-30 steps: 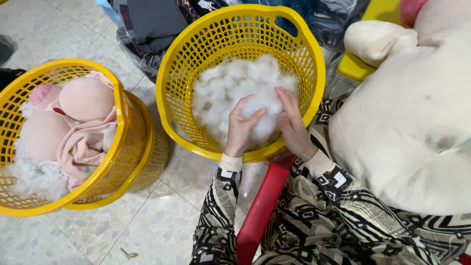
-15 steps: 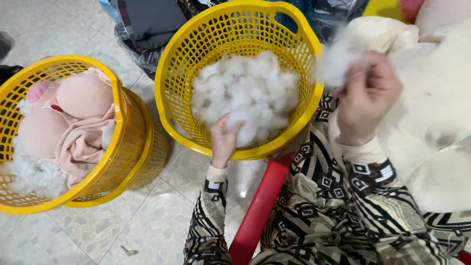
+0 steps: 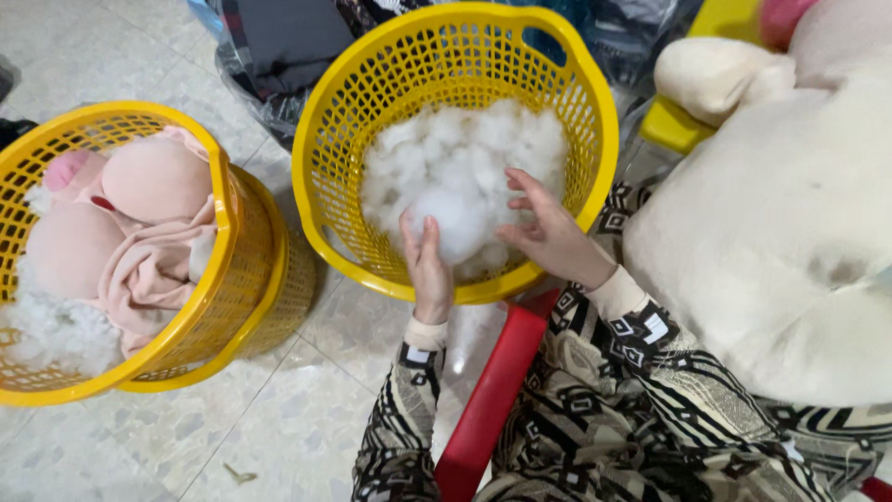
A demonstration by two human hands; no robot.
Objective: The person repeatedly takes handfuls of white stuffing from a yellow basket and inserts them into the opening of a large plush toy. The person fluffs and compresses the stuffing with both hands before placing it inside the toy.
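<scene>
Pale speckled floor tiles [image 3: 307, 409] carry two yellow baskets. White stuffing [image 3: 465, 177] fills the nearer basket [image 3: 325, 139]. Both hands reach over its rim: the left hand [image 3: 427, 270] cups a clump, fingers loosely curled; the right hand [image 3: 550, 232] rests spread on the fluff. A cream plush toy [image 3: 780, 251] lies beside.

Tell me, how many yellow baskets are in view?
2, perhaps 3. One basket at centre holds white stuffing, with both hands at it. The left basket holds pink plush; it seems nested in another, mostly hidden one.
</scene>
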